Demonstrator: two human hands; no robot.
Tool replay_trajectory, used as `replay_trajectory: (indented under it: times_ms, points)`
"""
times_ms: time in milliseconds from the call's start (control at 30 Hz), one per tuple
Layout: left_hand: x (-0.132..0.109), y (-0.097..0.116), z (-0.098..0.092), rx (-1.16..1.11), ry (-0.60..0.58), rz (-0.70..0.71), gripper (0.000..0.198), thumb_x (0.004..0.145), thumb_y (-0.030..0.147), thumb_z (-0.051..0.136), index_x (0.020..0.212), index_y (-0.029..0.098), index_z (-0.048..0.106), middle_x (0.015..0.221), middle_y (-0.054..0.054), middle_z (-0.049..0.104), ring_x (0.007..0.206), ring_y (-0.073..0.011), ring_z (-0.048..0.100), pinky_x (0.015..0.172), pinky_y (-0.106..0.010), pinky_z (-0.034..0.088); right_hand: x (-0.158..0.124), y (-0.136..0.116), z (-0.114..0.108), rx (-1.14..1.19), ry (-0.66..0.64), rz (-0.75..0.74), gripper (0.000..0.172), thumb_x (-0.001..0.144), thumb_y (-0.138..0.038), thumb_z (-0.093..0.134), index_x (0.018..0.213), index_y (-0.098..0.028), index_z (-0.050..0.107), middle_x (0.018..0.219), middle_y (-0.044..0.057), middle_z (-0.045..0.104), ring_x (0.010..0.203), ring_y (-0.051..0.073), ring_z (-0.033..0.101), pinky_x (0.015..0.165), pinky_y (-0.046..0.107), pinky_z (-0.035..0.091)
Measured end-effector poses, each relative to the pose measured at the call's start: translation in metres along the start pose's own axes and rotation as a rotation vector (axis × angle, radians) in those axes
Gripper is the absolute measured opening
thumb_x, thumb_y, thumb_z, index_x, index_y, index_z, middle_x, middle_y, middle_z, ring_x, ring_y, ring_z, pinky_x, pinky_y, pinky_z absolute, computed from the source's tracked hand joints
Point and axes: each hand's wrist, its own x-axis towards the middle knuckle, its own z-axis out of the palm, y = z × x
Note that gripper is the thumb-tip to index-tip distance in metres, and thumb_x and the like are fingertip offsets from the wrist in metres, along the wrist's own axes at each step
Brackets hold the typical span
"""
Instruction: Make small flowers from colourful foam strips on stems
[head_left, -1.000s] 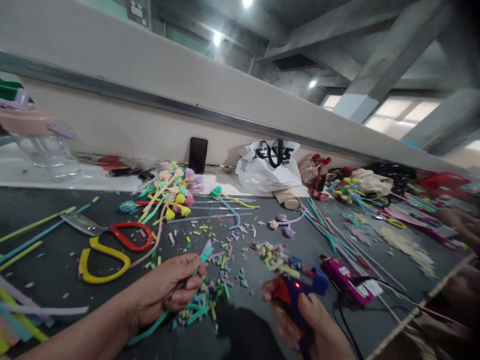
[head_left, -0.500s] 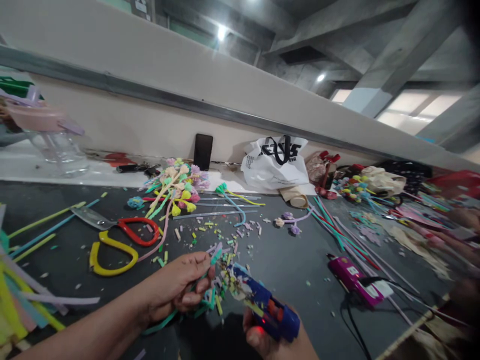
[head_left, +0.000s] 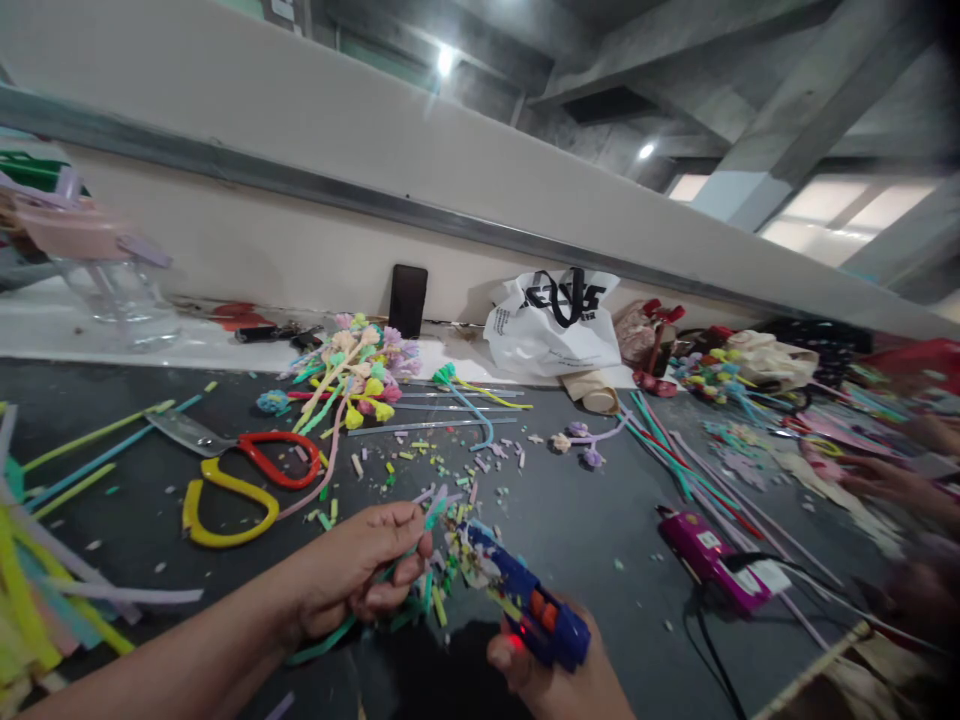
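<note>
Clearly, bold black lettering marks the white plastic bag near the wall, but its black handles cross the word (I cannot read it whole). A magenta plastic box bears a white label, too small to read. The left hand pinches a teal-and-lilac fuzzy stem between thumb and fingertips. The right hand grips a blue plastic glue gun, most fingers hidden, its scrap-crusted nose just beside the stem. Small pastel offcuts litter the space beneath; red-and-yellow-handled metal scissors lie left.
</note>
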Motion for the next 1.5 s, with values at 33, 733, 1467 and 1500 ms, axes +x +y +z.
replay_trajectory:
  times_ms: [33,733,1467,1500]
  points:
    - [0.000,0.000,0.000,0.002,0.003,-0.003,0.028,0.082,0.046,0.047,0.076,0.019,0.046,0.056,0.007,0.041,0.034,-0.0015,0.022,0.032,-0.016,0.008,0.000,0.001,0.000,0.001,-0.005,0.004,0.037,0.066,-0.053,0.059,0.055,-0.020,0.047,0.046,-0.002,0.042,0.042,0.011,0.039,0.036,0.021,0.031]
    - [0.002,-0.002,-0.011,-0.186,-0.030,0.040,0.020,0.085,0.037,0.048,0.079,0.017,0.049,0.056,0.007,0.040,0.034,0.0002,0.021,0.031,-0.015,0.009,0.014,0.008,-0.056,-0.517,0.092,0.030,0.030,0.072,-0.049,0.055,0.077,-0.019,0.056,0.068,0.003,0.060,0.061,0.019,0.056,0.054,0.026,0.040]
    - [0.008,0.002,-0.022,-0.231,0.052,0.157,0.025,0.086,0.038,0.045,0.075,0.016,0.048,0.051,0.009,0.037,0.031,0.0003,0.016,0.031,-0.015,0.008,0.103,-0.029,0.041,-0.673,-0.022,-0.327,0.017,0.079,-0.015,0.053,0.091,-0.023,0.062,0.090,0.004,0.062,0.087,0.018,0.057,0.074,0.028,0.038]
    - [0.008,0.002,-0.022,-0.222,0.046,0.160,0.024,0.086,0.038,0.045,0.075,0.016,0.047,0.052,0.008,0.037,0.031,0.0003,0.017,0.031,-0.015,0.008,0.105,-0.027,0.045,-0.706,-0.017,-0.319,0.015,0.079,-0.016,0.053,0.089,-0.023,0.062,0.090,0.004,0.062,0.087,0.019,0.056,0.074,0.030,0.037]
